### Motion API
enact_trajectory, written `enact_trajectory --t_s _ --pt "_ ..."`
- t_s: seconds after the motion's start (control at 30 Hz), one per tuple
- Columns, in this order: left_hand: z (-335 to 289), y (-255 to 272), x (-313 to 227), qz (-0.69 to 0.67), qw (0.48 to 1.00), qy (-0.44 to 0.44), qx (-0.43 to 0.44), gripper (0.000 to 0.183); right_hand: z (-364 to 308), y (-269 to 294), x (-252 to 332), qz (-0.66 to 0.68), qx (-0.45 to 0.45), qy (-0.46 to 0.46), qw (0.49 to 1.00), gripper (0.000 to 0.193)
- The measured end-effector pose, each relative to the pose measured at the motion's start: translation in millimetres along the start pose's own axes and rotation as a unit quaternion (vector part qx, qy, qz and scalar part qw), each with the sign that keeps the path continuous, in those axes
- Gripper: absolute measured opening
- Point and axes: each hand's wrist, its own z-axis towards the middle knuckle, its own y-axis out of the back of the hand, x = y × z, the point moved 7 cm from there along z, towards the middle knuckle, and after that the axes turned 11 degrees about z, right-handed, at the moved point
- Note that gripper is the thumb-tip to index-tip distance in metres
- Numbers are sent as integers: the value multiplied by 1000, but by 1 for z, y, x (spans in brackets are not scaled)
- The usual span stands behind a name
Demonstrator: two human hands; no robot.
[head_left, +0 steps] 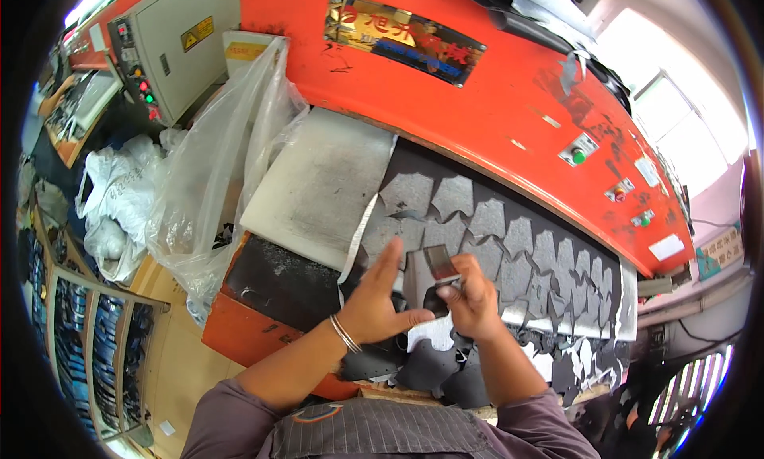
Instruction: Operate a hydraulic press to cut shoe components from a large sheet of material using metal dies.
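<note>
My right hand [475,301] grips a small grey, hard-edged piece [430,270] between thumb and fingers; it looks like a metal cutting die, with a dark band along its top. My left hand [377,301], with bangles at the wrist, is open beside it, thumb and fingers spread; whether it touches the piece I cannot tell. Beneath and beyond both hands lies a dark sheet [414,158] marked with rows of grey pointed shapes [487,219]. The sheet rests on a pale cutting board [306,184].
A large red press [509,109] with green and red buttons spans the far side. Dark cut pieces and scraps [434,365] lie along the near edge. At the left are a clear plastic bag [208,169], a grey control cabinet [179,41] and a loaded rack [95,348].
</note>
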Motion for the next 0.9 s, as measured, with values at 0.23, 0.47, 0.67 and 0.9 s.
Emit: enact_trajectory --t_s 0.23,0.47,0.67,0.9 --pt "-21 -41 -30 -204 979 15 18 73 -64 -12 9 141 -106 -44 983 14" --pt "-22 -55 -37 1 992 82 96 20 -97 12 -3 182 -161 -132 961 19" --pt "4 24 -4 -116 981 60 -146 18 -78 62 -2 -62 -111 -139 982 12" --pt "-23 23 -2 -33 994 102 -1 59 -56 73 -4 -151 -108 -85 979 14"
